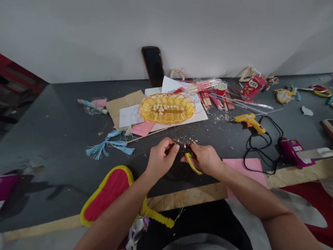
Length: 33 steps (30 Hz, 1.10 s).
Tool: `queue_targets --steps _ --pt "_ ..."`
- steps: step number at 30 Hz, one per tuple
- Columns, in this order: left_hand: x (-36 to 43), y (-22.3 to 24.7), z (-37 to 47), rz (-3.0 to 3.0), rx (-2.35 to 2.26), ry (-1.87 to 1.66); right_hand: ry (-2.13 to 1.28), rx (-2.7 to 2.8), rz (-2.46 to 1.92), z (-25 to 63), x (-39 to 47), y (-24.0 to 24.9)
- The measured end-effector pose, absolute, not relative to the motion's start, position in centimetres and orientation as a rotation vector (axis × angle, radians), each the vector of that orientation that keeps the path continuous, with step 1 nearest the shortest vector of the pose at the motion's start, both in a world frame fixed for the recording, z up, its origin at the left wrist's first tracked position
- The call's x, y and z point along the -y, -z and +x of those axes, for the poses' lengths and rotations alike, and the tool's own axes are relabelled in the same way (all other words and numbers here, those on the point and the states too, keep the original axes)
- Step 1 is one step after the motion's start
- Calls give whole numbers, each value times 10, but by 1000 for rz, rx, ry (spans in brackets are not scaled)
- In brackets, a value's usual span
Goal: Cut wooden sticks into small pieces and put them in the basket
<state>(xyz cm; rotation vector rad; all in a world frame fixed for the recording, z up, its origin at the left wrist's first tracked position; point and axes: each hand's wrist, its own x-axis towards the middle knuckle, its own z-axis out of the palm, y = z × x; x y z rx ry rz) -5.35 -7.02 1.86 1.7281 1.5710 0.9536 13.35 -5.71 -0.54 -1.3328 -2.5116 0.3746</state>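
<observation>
My right hand [208, 159] is closed around a pair of scissors [194, 164] with a yellow and red handle. The dark blades point left toward my left hand [163, 155], whose thumb and forefinger are pinched together at the blade tips. Whatever sits in that pinch is too small to make out. Small pale crumbs [192, 141] lie on the dark table just beyond the fingertips. Behind them, a yellow woven basket [145, 113] holds a cluster of small cream-coloured pieces [161, 108].
A yellow glue gun [249, 121] with a black cord lies at right, near pink paper [244, 166]. Blue tassels [106, 147] are at left. A red, yellow-edged fan-shaped piece [111, 191] lies beside my left forearm. A phone [153, 66] leans on the wall.
</observation>
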Motion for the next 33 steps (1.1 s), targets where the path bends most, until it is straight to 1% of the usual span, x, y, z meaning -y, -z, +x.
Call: queue_targets --steps 7,13,19,24,30,33 --pt "71 -20 -56 1707 -1573 -997 -331 2469 -1263 134 55 0" --pt "69 -24 -55 1522 -1388 -917 -295 2490 -1247 132 55 2" --pt "71 -21 -52 1338 -1290 -973 -306 2582 -1242 132 62 6" --pt "74 -20 -53 1409 -1358 -983 -328 2605 -1280 131 66 4" --pt "78 -21 -48 1600 -1476 -965 -484 2594 -1324 131 63 -1" --pt "78 -21 -46 1641 -1500 -962 -460 2540 -1319 134 58 -3"
